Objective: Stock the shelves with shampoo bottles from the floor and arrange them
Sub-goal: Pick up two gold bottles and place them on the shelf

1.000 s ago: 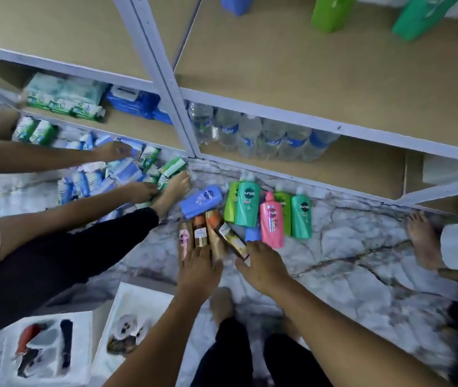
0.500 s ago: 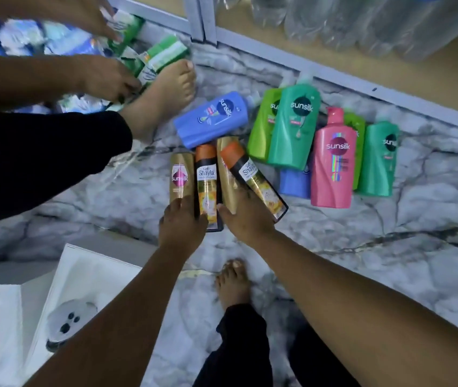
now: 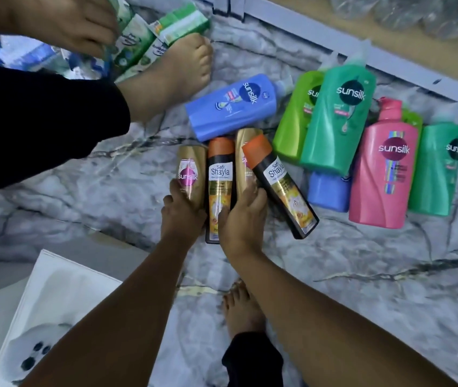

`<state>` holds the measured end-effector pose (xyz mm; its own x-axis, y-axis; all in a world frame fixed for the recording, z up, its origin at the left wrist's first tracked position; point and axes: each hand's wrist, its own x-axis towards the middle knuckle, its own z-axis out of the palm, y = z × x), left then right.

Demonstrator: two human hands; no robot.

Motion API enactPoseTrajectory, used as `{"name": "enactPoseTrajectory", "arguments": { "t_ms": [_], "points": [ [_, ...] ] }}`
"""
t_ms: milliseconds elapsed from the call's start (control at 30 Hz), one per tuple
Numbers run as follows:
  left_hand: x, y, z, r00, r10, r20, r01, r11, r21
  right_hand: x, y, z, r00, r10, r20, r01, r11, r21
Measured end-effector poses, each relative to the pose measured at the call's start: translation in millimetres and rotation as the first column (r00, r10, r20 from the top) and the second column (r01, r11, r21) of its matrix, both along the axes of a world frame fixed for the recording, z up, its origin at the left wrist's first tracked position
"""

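Bare marble floor (image 3: pixel 362 275) lies open to the right of the right hand (image 3: pixel 240 219) and below the pink bottle (image 3: pixel 381 174), a wide way in. On the left, floor between the left hand (image 3: pixel 183 210) and a second person's black-clad leg (image 3: pixel 40 129) is also free. Ahead the way is crowded: gold bottle (image 3: pixel 191 169), two orange-capped bottles (image 3: pixel 221 174) (image 3: pixel 278 185) and a second gold one (image 3: pixel 246 152) lie touching, with the blue bottle (image 3: pixel 230 107) across their tops. That person's foot (image 3: pixel 177 76) blocks the upper left. The shelf rail (image 3: pixel 389 71) closes the far side behind the green bottles (image 3: pixel 336 118). A white box (image 3: pixel 54 289) stands lower left.
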<state>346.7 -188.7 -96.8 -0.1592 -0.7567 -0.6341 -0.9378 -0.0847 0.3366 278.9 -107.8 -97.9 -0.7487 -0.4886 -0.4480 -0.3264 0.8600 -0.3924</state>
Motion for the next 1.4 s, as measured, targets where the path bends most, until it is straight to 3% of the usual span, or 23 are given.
{"name": "enactPoseTrajectory", "arguments": {
  "t_ms": [233,367,600,733,900,1400],
  "points": [
    [1.0,-5.8,-12.1,0.999,0.031,-0.018,-0.03,0.999,0.034,-13.4,-12.0,-15.8,0.982,-0.187,-0.001,0.186,0.976,0.111],
    [5.9,-7.4,-12.7,0.996,0.069,-0.051,-0.067,0.997,0.04,-19.7,-9.0,-12.5,0.988,-0.156,0.024,0.153,0.983,0.103],
    [18.8,-12.2,-3.9,0.968,0.199,-0.154,-0.189,0.979,0.076,-27.4,-6.0,-9.8,0.919,-0.271,0.286,0.228,0.958,0.175],
    [11.7,-9.9,20.7,0.959,0.195,-0.206,-0.176,0.979,0.107,-31.3,5.6,9.4,0.866,-0.242,0.438,0.229,0.97,0.084],
    [-7.3,-2.3,69.3,0.947,0.203,-0.25,-0.175,0.976,0.131,-46.8,19.2,60.6,0.825,-0.141,0.547,0.178,0.984,-0.014],
    [-82.6,50.7,312.0,0.897,0.207,-0.391,-0.145,0.972,0.182,-134.2,81.7,306.1,0.911,-0.112,0.398,0.154,0.985,-0.075]
  ]
}}
